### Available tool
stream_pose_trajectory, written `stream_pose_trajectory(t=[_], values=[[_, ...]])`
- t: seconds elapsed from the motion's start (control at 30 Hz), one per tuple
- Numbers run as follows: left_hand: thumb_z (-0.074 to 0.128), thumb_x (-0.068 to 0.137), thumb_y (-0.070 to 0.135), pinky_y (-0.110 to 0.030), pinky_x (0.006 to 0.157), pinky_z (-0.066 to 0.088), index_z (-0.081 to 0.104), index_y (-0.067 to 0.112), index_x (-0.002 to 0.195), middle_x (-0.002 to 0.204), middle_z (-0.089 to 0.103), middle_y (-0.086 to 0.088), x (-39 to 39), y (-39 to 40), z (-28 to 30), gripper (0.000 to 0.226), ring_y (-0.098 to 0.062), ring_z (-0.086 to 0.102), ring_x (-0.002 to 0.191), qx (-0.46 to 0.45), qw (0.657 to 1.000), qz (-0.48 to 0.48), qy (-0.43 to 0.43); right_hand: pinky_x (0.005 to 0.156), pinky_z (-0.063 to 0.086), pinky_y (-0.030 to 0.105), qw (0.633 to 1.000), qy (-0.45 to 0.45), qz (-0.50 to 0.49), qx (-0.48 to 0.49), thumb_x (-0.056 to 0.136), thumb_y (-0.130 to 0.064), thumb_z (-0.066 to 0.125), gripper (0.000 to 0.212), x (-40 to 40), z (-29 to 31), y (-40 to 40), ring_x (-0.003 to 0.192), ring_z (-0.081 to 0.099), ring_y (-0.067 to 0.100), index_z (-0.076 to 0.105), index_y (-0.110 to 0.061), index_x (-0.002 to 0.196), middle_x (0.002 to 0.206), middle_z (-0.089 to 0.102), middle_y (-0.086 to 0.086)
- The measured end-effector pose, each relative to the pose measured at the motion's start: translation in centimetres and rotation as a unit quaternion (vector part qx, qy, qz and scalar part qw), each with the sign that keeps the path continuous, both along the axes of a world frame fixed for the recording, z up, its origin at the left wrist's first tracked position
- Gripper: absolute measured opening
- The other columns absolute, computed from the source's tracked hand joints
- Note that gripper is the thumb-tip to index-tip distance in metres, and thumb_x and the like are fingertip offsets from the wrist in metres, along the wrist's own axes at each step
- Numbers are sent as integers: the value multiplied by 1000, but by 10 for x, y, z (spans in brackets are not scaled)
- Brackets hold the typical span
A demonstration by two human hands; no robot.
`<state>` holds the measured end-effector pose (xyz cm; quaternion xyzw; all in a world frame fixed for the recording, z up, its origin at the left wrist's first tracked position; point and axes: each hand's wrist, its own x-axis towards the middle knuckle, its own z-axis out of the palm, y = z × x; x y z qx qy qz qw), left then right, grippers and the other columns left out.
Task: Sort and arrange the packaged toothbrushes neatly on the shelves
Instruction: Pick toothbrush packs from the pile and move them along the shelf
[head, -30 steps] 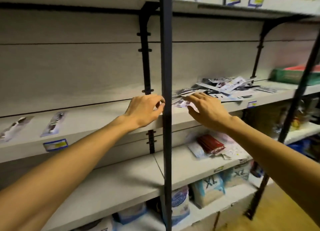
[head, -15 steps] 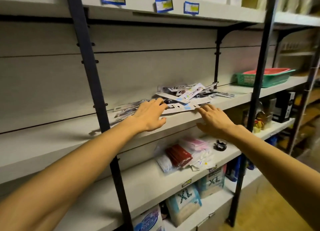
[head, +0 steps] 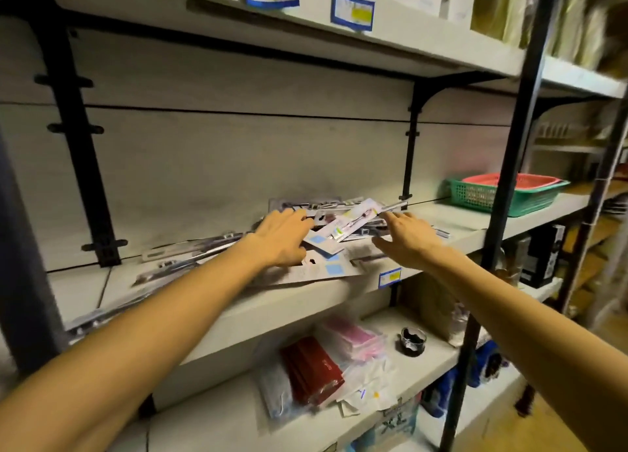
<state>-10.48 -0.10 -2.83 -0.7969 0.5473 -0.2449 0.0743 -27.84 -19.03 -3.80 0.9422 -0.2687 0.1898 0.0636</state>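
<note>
The toothbrush packs (head: pixel 343 234) lie in a messy heap near the shelf (head: pixel 306 302) front edge, none tidy yet. The left hand (head: pixel 282 237) and right hand (head: pixel 406 237) rest on them, fingers flat.

We see the toothbrush packs (head: pixel 343 229) as glossy card and clear plastic. The shelf (head: pixel 295 302) looks matt, smooth grey board; its posts (head: pixel 509 166) are matt black metal. The green basket (head: pixel 503 197) is plastic mesh. The red packs (head: pixel 312 370) below look glossy.
</note>
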Motion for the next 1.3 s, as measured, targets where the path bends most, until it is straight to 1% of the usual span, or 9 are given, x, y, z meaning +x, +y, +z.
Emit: stream_pose_trajectory(t=[0.2, 0.3, 0.47, 0.63, 0.73, 0.9, 1.03, 1.2, 1.3], values=[[63, 84, 36, -39, 81, 40, 47, 16, 133, 132, 50, -6, 37, -32, -1, 55, -28, 50, 116, 15, 1000, 21, 19, 92, 53, 45, 979, -75, 6, 187, 93, -42, 62, 61, 48, 1, -43, 106, 61, 32, 44, -11, 142, 128, 63, 15], [60, 86, 36, -38, 78, 40, 51, 19, 131, 128, 53, -3, 52, -42, -4, 49, -26, 52, 114, 35, 999, 24, 18, 93, 52, 45, 979, -74, 2, 189, 93, -42, 63, 66, 66, 1, -65, 108, 61, 32, 40, -9, 145, 129, 62, 16], [51, 90, 29, -35, 74, 41, 61, 22, 113, 116, 63, 0, 67, -53, -13, 26, -24, 57, 105, 9, 1000, -2, 8, 91, 50, 44, 986, -71, 8, 151, 92, -48, 58, 56, 88, -3, -110, 111, 56, 36, 48, -10, 132, 127, 61, 17], [51, 90, 31, -35, 72, 42, 60, 24, 117, 116, 63, 2, 74, -61, -15, 29, -24, 59, 107, 16, 1000, 6, -10, 88, 51, 43, 984, -63, 14, 168, 83, -68, 60, 72, 109, -8, -147, 107, 57, 33, 48, -12, 127, 121, 63, 15], [47, 96, 30, -37, 76, 50, 64, 26, 117, 112, 69, 1, 74, -69, -10, 28, -25, 63, 105, -8, 1000, 21, -9, 90, 52, 46, 980, -44, 36, 192, 73, -76, 64, 79, 121, -10, -166, 106, 57, 30, 47, -17, 123, 119, 62, 11], [42, 102, 31, -39, 77, 49, 62, 23, 114, 110, 70, -3, 71, -79, 4, 24, -30, 64, 103, -76, 994, 82, -6, 95, 49, 50, 978, -36, 67, 196, 60, -83, 68, 83, 137, -10, -186, 106, 58, 32, 50, -21, 112, 113, 63, 6], [45, 101, 28, -42, 75, 50, 63, 21, 106, 104, 72, -6, 60, -78, 9, 20, -36, 64, 96, -147, 979, 133, 48, 81, 55, 42, 958, -111, 120, 235, 58, -68, 81, 68, 141, -4, -192, 89, 62, 28, 60, -18, 99, 102, 68, 7], [48, 101, 26, -40, 67, 44, 61, 20, 89, 93, 71, -12, 48, -71, 20, 19, -39, 63, 85, -233, 954, 168, 90, 91, 45, 35, 905, -263, 219, 251, 62, -44, 90, 89, 140, 12, -186, 110, 56, 29, 48, -14, 134, 122, 55, 12], [52, 101, 27, -42, 65, 45, 53, 20, 76, 84, 68, -15, 42, -65, 33, 27, -40, 58, 79, -307, 926, 176, 131, 96, 49, 43, 867, -346, 289, 212, 66, -37, 88, 88, 133, 32, -173, 110, 58, 31, 43, -22, 140, 126, 51, 10]])
